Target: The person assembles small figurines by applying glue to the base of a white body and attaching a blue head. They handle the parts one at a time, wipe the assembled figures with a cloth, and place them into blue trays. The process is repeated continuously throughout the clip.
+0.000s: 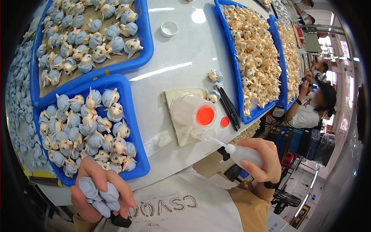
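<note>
My left hand [101,189] grips a bunch of pale blue hair-shaped toy parts [98,195] at the lower left, just below the near blue tray [136,127]. That tray is full of small doll heads with blue hair and cream faces [87,131]. My right hand [259,160] holds a white squeeze bottle [243,154]. Its thin nozzle points left into a small clear cup [206,134] near the table's front edge. Beside the cup stands a clear jar with an orange bottom [195,112] on a beige cloth [181,131].
A second blue tray of blue-haired heads [147,46] lies at the back left. Blue trays of cream face parts [235,77] fill the right. A white lid [169,28], black sticks [228,107], a loose head [215,75] lie between. A seated person [313,106] works at right.
</note>
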Tool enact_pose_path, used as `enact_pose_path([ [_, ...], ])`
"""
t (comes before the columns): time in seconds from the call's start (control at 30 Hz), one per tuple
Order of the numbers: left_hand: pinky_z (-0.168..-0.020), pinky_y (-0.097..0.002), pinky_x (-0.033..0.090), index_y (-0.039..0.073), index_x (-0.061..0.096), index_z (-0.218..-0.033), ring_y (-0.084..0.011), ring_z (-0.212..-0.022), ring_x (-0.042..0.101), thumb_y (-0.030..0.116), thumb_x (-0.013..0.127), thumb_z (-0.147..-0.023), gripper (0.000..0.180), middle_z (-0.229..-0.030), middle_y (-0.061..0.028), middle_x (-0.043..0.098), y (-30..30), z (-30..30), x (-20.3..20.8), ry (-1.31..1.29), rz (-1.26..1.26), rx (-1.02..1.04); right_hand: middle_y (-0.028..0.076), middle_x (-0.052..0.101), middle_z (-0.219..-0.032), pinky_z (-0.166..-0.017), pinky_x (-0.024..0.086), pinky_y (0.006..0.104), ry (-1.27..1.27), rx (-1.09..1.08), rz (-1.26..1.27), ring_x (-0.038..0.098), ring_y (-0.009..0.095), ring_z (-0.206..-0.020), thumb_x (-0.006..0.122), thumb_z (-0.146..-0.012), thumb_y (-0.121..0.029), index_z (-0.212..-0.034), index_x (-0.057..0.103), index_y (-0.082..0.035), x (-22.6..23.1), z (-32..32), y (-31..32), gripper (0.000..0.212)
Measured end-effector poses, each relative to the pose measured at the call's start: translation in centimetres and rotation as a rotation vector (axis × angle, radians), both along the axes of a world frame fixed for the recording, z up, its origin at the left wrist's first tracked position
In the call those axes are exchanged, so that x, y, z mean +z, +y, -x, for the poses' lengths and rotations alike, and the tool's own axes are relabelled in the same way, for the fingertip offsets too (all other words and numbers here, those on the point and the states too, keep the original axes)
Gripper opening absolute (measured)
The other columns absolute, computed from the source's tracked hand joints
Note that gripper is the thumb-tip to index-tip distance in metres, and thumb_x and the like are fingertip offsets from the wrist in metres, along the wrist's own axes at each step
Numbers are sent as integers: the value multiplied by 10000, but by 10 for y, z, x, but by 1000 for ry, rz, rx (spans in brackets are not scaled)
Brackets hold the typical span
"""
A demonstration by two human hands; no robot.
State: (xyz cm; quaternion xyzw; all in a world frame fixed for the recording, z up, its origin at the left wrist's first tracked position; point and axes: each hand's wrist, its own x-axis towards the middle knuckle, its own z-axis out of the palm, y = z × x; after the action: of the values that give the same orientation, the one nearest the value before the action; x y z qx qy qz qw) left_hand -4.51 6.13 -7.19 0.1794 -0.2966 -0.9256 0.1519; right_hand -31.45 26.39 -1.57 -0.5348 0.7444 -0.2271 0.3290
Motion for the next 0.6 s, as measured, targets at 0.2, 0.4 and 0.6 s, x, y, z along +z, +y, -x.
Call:
enact_pose_path([
  [0.2,-361,-217,406,60,322,-911,-189,-425,529,513,304,-884,454,-756,-308,556,1,2,-1,4,-8,15,184,602,-812,-558,470,329,3,-5,-15,595,288,-625,600,-691,-115,-975,519,69,0,-1,2,348],
  [0.4,-360,-214,406,57,324,-910,-187,-424,530,502,311,-887,446,-753,-311,555,3,2,-2,10,-15,28,185,603,-835,-567,474,330,-2,-8,-18,597,289,-633,598,-691,-115,-981,515,68,0,-1,3,353],
  [0.6,-360,-213,405,53,323,-906,-182,-420,524,493,317,-890,440,-751,-311,554,2,2,-3,7,-12,23,181,605,-837,-566,473,329,3,-16,-31,598,284,-634,598,-690,-114,-983,517,64,1,-2,4,352],
])
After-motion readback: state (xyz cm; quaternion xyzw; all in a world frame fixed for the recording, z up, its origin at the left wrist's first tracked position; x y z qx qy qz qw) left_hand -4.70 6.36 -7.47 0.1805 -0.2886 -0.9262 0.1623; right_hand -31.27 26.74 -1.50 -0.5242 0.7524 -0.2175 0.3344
